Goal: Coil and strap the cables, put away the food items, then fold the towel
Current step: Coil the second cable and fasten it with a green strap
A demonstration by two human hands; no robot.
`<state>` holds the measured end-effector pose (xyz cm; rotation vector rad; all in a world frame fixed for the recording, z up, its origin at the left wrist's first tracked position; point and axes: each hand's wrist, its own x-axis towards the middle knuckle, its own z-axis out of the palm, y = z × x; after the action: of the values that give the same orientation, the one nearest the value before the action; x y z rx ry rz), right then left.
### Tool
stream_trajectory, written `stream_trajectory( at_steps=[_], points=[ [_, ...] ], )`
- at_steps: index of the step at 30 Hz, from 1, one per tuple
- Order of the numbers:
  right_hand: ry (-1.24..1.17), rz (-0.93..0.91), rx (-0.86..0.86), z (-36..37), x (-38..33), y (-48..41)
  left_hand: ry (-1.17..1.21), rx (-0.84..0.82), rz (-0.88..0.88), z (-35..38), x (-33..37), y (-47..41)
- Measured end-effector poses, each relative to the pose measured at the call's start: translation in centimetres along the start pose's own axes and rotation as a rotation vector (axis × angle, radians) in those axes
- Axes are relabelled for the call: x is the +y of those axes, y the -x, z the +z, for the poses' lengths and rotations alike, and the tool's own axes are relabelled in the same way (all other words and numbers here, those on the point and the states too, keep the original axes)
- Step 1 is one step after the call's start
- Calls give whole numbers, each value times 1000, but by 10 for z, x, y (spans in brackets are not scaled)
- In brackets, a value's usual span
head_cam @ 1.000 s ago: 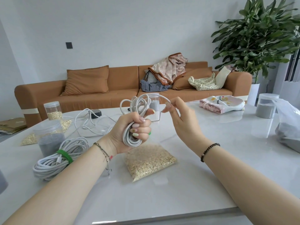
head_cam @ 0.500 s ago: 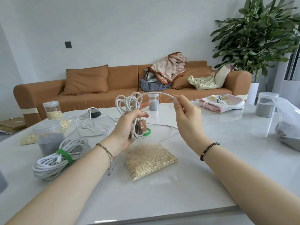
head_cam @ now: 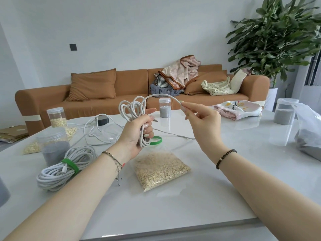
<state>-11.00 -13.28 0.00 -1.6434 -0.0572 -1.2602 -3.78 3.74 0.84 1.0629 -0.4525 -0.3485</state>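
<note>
My left hand [head_cam: 137, 132] grips a bundle of white cable loops [head_cam: 132, 110] above the table. My right hand [head_cam: 203, 122] pinches the free run of that cable, which arcs from the bundle to its fingertips. A loose green strap [head_cam: 156, 141] lies on the table behind my left hand. At the left sits a coiled white cable [head_cam: 64, 168] bound with a green strap. A clear bag of oats [head_cam: 160, 168] lies in front of me. The folded patterned towel [head_cam: 238, 109] rests at the far right.
Jars of oats [head_cam: 56, 117] and grey powder [head_cam: 54, 146] stand left; more grey jars [head_cam: 164, 107] [head_cam: 285, 111] stand at the back. A black adapter [head_cam: 102, 120] with tangled thin cable lies behind. A plastic bag of grey powder [head_cam: 311, 136] sits right. A sofa and a plant stand beyond the table.
My right hand drew the free cable out to the right, away from the bundle. My left hand loosened and turned, so the loops stand taller. The green strap now shows on the table.
</note>
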Motion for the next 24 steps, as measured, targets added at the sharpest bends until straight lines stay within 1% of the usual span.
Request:
stream_trajectory(
  at_steps=[3,6,8,10,13,15,17,21,24],
  points=[
    [30,-18,-55,1,3,1,-65,-96,-63,1,0,3],
    [90,-36,-124,3,6,4,-252,-189,-72,6,-9,8],
    [150,-88,-157,5,6,7,-264,-213,-87,9,-14,10],
    [204,-145,-174,6,7,7,-226,-178,-91,9,-17,8],
    [287,-236,-201,7,9,9,-209,-112,-5,8,-17,6],
    [329,-270,-257,9,11,11,-192,-66,53,8,-17,6],
    [321,-239,-321,10,10,14,-166,-26,88,7,-16,6],
    [279,-115,-431,12,10,16,-112,29,91,2,-13,3],
    [296,-105,-501,13,11,18,-175,31,114,0,-11,1]
  ],
)
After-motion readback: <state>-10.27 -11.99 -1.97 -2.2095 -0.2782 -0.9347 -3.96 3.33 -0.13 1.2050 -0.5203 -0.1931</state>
